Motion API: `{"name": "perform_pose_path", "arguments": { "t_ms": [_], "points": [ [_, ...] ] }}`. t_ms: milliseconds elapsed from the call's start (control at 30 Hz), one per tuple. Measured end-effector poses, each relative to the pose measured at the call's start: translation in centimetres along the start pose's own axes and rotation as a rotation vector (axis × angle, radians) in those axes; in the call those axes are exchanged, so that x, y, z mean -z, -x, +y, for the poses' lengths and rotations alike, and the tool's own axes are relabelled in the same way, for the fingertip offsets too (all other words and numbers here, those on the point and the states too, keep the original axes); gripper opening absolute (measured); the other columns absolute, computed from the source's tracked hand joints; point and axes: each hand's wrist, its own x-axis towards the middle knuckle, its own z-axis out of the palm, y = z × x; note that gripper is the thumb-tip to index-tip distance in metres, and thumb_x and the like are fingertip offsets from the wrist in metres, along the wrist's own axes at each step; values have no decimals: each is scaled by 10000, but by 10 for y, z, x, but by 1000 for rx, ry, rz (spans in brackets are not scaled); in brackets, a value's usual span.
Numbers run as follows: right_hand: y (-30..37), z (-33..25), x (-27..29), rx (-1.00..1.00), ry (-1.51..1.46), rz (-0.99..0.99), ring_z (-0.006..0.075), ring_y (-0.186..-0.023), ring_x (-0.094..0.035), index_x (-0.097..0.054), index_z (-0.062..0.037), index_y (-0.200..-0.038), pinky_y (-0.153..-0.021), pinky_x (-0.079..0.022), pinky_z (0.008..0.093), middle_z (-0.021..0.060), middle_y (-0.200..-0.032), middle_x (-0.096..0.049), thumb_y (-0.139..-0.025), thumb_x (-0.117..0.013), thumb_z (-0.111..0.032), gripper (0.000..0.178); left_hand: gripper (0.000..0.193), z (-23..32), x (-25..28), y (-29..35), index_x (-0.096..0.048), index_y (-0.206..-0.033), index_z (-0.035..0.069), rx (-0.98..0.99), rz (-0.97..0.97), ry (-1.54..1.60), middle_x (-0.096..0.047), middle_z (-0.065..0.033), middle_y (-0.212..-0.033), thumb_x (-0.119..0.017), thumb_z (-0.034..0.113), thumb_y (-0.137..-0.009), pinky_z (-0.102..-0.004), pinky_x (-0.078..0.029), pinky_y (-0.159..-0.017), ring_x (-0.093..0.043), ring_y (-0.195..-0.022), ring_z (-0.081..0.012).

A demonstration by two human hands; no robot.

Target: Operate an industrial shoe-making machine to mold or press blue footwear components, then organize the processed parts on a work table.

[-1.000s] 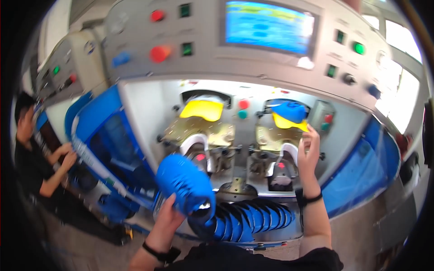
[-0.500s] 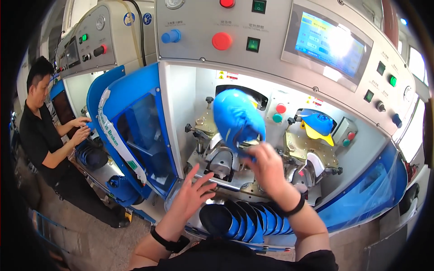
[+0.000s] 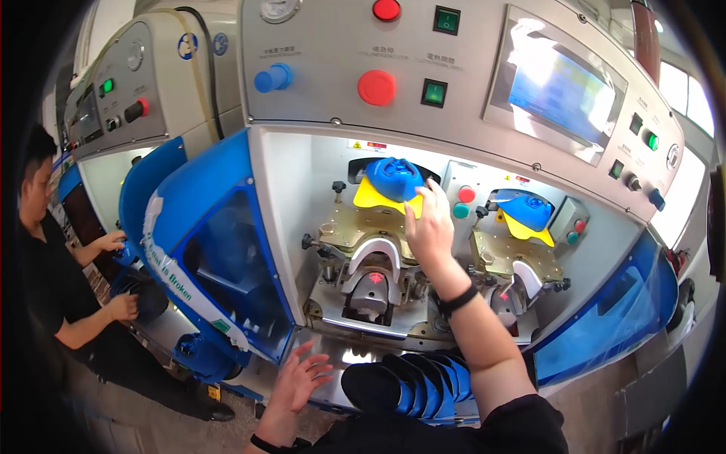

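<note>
A blue cap (image 3: pixel 395 179) rests at the back of the left station, with a yellow brim-shaped flap (image 3: pixel 372 196) jutting forward under it. My right hand (image 3: pixel 431 227) is raised at its right side, thumb and fingers apart, fingertips at or close to the cap's edge; contact is hard to make out. Below stands a metal mould (image 3: pixel 370 291) under a pale arch (image 3: pixel 376 247). Low on the left, my left hand (image 3: pixel 300 380) is open and holds nothing. Beside it, several nested caps (image 3: pixel 370 386), dark inside and blue outside, lie on the front ledge.
In the right station sits another blue cap (image 3: pixel 527 210) with a yellow flap. Between the stations are red and green buttons (image 3: pixel 460 211). Blue windowed guards (image 3: pixel 227 234) flank the opening; a control panel (image 3: pixel 408 68) spans above. A co-worker (image 3: pixel 72 303) stands at the machine on the left.
My right hand has carried the blue cap up and back, and the cap now sits above the left mould. My left hand has dropped lower. The view has shifted slightly.
</note>
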Motion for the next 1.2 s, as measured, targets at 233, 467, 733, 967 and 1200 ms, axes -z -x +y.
{"name": "perform_pose_path", "arguments": {
  "t_ms": [233, 467, 733, 967, 1200],
  "points": [
    [62, 49, 20, -299, 223, -367, 501, -1397, -225, -546, 38, -1020, -1096, -234, 638, 382, -1483, -210, -884, -589, -233, 306, 429, -13, 21, -7, -427, -1357, 86, 196, 83, 53, -609, -188, -1135, -439, 335, -1008, -462, -529, -855, -626, -1005, -320],
    [60, 56, 73, -194, -91, -258, 436, -1259, -445, -587, -18, -1071, -1048, -377, 481, 306, -1394, -427, -901, -584, -181, 236, 295, -55, 0, -53, -621, -1054, 17, 404, -110, -434, -689, -125, -983, -493, 280, -1012, -310, -545, -772, -679, -888, -197],
    [212, 102, 233, -644, 65, -300, 290, -661, -597, -606, -21, -765, -621, -460, 362, 138, -715, -595, -920, -564, -123, 191, 468, -123, 8, -46, -651, -1121, -14, 720, -155, -729, -679, -114, -1093, -500, 412, -1000, -305, -493, -892, -639, -1027, -186],
    [327, -2, 257, -667, -58, -789, 284, -638, -646, -637, -70, -781, -568, -503, 396, 110, -703, -604, -886, -638, -305, 258, 473, -187, -13, -57, -661, -1100, -38, 460, -298, -1337, -701, -123, -999, -646, 391, -902, -325, -501, -836, -658, -899, -196],
    [324, -27, 263, -538, 30, -1032, 319, -763, -660, -541, -90, -1249, -620, -539, 406, 145, -1044, -598, -825, -693, -422, 560, 291, -200, -28, -44, -618, -1120, -30, 403, -300, -935, -681, -104, -1044, -629, 166, -904, -325, -498, -859, -630, -936, -164]
  ]
}}
